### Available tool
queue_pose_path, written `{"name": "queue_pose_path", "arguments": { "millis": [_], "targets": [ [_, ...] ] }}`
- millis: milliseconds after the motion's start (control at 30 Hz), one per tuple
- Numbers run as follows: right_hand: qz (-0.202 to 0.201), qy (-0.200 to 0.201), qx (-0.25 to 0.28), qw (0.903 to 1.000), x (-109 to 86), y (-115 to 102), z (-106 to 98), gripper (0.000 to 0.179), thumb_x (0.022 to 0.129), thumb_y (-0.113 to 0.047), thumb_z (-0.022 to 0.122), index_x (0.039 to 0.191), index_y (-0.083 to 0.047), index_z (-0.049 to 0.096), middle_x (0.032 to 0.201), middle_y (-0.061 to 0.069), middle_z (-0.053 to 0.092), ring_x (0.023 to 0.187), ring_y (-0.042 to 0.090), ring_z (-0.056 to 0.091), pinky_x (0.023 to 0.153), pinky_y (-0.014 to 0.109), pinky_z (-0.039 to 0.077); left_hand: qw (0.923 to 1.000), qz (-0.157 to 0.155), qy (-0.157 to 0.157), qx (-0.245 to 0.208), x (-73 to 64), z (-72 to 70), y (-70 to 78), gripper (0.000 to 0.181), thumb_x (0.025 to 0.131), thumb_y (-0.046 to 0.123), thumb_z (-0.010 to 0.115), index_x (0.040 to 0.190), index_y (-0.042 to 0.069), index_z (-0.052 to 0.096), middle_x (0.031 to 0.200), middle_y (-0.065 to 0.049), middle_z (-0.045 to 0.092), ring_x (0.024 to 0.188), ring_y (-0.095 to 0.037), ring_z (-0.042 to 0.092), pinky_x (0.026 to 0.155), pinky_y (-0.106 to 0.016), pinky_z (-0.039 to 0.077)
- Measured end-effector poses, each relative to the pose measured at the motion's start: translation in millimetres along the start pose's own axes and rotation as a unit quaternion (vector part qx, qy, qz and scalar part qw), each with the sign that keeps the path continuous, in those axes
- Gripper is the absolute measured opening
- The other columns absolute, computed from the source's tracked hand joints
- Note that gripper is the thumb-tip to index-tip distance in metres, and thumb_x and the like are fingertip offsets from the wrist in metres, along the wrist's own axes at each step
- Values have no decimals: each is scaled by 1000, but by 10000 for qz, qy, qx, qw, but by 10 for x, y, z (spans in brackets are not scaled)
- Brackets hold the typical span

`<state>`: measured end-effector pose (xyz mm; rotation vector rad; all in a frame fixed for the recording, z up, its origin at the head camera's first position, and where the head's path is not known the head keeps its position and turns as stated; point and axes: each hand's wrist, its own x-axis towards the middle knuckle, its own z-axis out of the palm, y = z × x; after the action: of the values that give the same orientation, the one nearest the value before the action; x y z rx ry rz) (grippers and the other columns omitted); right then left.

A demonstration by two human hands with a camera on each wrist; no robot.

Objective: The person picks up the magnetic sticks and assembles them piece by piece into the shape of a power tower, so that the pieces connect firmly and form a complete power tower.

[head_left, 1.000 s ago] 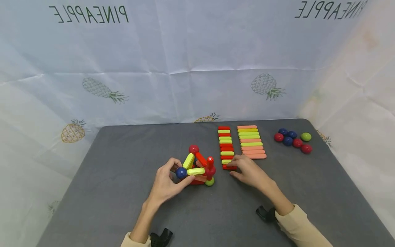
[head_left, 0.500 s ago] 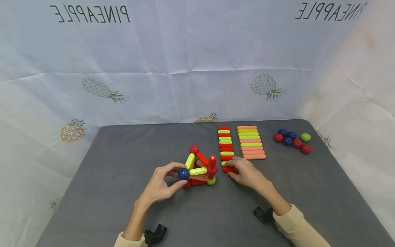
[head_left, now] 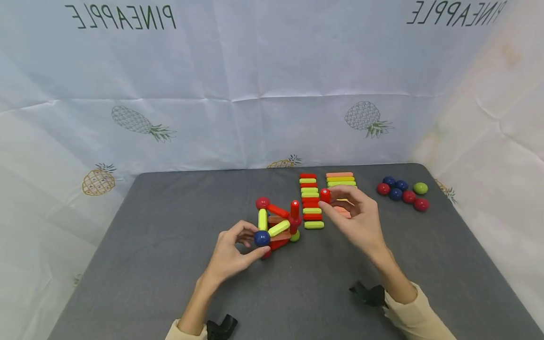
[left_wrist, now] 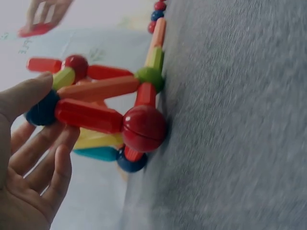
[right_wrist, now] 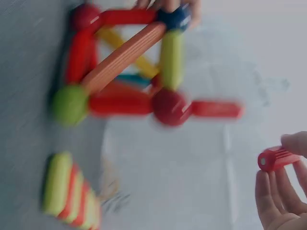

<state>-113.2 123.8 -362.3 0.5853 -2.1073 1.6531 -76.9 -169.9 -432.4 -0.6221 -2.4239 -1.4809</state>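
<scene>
My left hand [head_left: 229, 257] pinches a dark blue ball [head_left: 262, 238] at the near top corner of a frame built from balls and coloured rods. Seen from the left wrist, the thumb and fingers lie around that ball, and a red ball [left_wrist: 144, 128] at the frame's base sits on the table. One red rod [head_left: 295, 208] points up from a red ball at the frame's right side, its top end free. Raised off the table, my right hand [head_left: 361, 219] holds a loose red magnetic rod [right_wrist: 276, 158] between thumb and fingers, its silvery end facing the frame.
Right of the frame lies a column of short red and yellow-green rods [head_left: 313, 225]. Longer orange and yellow-green rods [head_left: 340, 174] lie beside it, partly behind my right hand. Several loose balls [head_left: 395, 194] are grouped at the back right of the grey table [head_left: 170, 212].
My right hand has picked the nearest red rod from the short column and lifted it up and away. The frame has turned slightly in my left hand, its blue ball shifting right.
</scene>
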Motion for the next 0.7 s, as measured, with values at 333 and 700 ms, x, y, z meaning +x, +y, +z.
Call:
{"name": "queue_pose_path", "arguments": {
  "millis": [333,700],
  "targets": [
    [-572,-1028,683,9907,-75,-289,559,32,81,8,80,108,-2,69,99,12,73,88,13,72,79,30,62,9999,29,159,30,6,51,3,38,76,14,90,103,12,64,89,-2,79,77,-8,71,67,-31,60],
    [136,-1910,749,9786,-232,-109,923,23,86,-3,80,104,-8,67,101,9,71,88,17,75,78,36,63,9984,500,238,-136,15,76,-73,35,77,10,89,103,16,66,91,0,78,73,-18,71,62,-29,56]
  ]
}}
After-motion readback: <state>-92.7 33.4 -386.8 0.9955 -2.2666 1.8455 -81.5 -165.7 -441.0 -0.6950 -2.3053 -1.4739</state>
